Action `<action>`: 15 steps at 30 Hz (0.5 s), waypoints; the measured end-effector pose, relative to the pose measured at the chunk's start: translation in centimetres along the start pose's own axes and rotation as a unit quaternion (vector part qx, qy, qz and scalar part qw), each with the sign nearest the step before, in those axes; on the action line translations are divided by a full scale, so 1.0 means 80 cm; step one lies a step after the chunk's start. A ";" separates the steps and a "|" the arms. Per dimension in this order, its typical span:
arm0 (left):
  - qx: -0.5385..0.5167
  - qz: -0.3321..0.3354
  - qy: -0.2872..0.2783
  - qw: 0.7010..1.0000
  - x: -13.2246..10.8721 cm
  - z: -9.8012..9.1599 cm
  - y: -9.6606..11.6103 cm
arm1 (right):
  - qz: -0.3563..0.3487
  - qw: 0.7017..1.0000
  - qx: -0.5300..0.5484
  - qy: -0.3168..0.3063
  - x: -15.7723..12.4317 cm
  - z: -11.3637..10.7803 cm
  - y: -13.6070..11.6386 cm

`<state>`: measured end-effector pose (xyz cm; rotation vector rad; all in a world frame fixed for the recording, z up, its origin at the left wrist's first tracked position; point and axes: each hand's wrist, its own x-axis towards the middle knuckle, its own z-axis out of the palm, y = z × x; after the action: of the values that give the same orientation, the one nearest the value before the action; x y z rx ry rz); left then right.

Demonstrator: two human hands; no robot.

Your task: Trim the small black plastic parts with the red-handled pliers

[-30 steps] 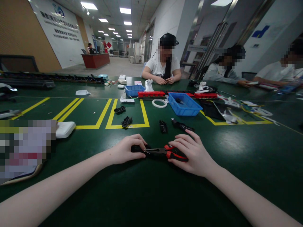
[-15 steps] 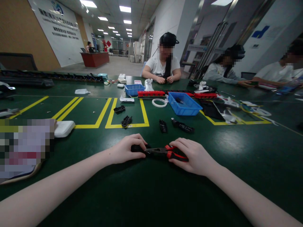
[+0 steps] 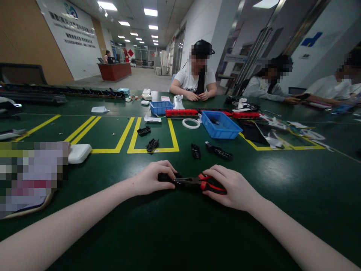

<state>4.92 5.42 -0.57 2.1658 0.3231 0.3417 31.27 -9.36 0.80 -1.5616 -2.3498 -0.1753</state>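
My right hand [image 3: 225, 186] is closed round the red-and-black handles of long-nose pliers [image 3: 194, 180], whose jaws point left. The tips of the jaws meet a small black part [image 3: 166, 177] that my left hand [image 3: 158, 177] pinches between thumb and fingers. Most of that part is hidden by the fingers, so its exact kind does not show. Beyond my hands lie a black molded piece [image 3: 195, 150] and a longer black piece with a metallic tip [image 3: 218, 150]. Two more black pieces, one of them this ribbed part [image 3: 152, 145], rest inside a yellow-taped outline.
Farther back on the green table [image 3: 180, 233] stand a blue bin [image 3: 221, 130] with dark parts in it, a smaller blue bin [image 3: 161, 108] and a white tape ring [image 3: 191, 123]. A white case [image 3: 79, 153] lies left. Across the table sits a person [image 3: 194, 81]; others sit right.
Both hands and the pliers hold nearly the same pose; the whole view has shifted slightly. The person opposite has moved their hands a little apart.
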 end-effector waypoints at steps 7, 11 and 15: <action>0.003 0.006 0.002 1.000 0.000 0.000 0.000 | 0.005 1.000 0.006 -0.013 0.000 -0.001 0.001; 0.003 0.016 0.003 1.000 -0.001 0.001 -0.005 | 0.016 1.000 0.006 -0.018 -0.001 0.002 -0.004; 0.002 0.019 0.004 1.000 0.000 0.001 -0.005 | 0.024 0.999 0.009 -0.021 -0.001 0.003 -0.005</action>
<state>4.90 5.58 -0.91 2.1768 0.2877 0.3725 30.88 -9.57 0.60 -1.6261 -2.3368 -0.1125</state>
